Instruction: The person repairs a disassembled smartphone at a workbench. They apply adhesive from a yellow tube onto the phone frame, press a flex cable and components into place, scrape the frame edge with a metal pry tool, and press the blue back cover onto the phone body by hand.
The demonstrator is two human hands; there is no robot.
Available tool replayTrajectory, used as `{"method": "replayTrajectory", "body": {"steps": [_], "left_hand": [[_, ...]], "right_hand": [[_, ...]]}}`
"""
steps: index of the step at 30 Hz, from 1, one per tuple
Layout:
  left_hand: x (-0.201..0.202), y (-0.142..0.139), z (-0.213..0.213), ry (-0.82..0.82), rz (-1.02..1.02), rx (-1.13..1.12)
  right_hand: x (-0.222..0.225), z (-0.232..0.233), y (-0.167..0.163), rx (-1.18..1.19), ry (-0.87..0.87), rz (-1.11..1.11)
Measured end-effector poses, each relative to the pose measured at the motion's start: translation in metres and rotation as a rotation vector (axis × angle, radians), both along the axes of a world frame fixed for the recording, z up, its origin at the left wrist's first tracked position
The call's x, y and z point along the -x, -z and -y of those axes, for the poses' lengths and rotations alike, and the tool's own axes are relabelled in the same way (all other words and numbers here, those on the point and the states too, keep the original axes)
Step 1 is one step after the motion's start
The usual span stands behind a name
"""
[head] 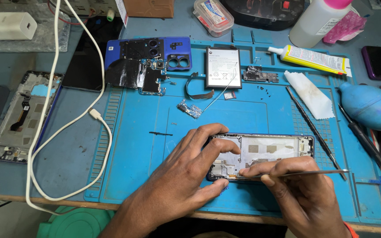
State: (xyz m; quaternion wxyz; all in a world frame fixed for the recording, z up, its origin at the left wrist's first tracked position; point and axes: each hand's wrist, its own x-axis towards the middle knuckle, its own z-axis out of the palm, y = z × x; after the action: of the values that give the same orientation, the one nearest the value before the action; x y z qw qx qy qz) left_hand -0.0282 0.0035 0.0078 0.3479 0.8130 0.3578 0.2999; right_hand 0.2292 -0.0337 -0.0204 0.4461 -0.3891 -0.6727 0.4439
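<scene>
Beyond both hands, battery (222, 67) and boards (260, 75) lie.

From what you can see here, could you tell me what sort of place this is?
Most likely a phone repair bench: a blue repair mat, an opened phone frame under both hands, a loose battery and a glue tube.

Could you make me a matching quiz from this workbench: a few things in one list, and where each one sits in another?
Things:
1. tweezers
2. battery
3. glue tube
4. white cable

Places:
A. lying along the left side of the blue mat
B. held in the right hand
C. at the top right of the mat
D. at the top middle of the mat

Pairs: 1-B, 2-D, 3-C, 4-A
</scene>
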Motion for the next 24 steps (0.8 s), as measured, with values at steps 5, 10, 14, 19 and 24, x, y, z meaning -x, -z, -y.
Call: {"method": "replayTrajectory", "body": {"steps": [5, 10, 14, 19, 24], "left_hand": [[0.0003, -0.0005, 0.0003, 0.000, 0.006, -0.001], [0.0005, -0.0004, 0.0006, -0.001, 0.005, -0.011], [0.0004, -0.0002, 0.0008, -0.001, 0.004, -0.020], [-0.0001, 0.0000, 0.0010, -0.004, 0.000, -0.017], [-0.0004, -0.0008, -0.0001, -0.006, 0.001, 0.000]], "right_hand": [[-0.0001, 0.0000, 0.0008, -0.018, -0.005, 0.000], [0.0010, 0.0000, 0.0012, -0.015, 0.008, 0.013], [0.0014, 0.0012, 0.0007, 0.001, 0.031, 0.019], [0.0010, 0.0011, 0.0004, -0.011, 0.023, 0.014], [0.0018, 0.0017, 0.0006, -0.018, 0.018, 0.001]]}}
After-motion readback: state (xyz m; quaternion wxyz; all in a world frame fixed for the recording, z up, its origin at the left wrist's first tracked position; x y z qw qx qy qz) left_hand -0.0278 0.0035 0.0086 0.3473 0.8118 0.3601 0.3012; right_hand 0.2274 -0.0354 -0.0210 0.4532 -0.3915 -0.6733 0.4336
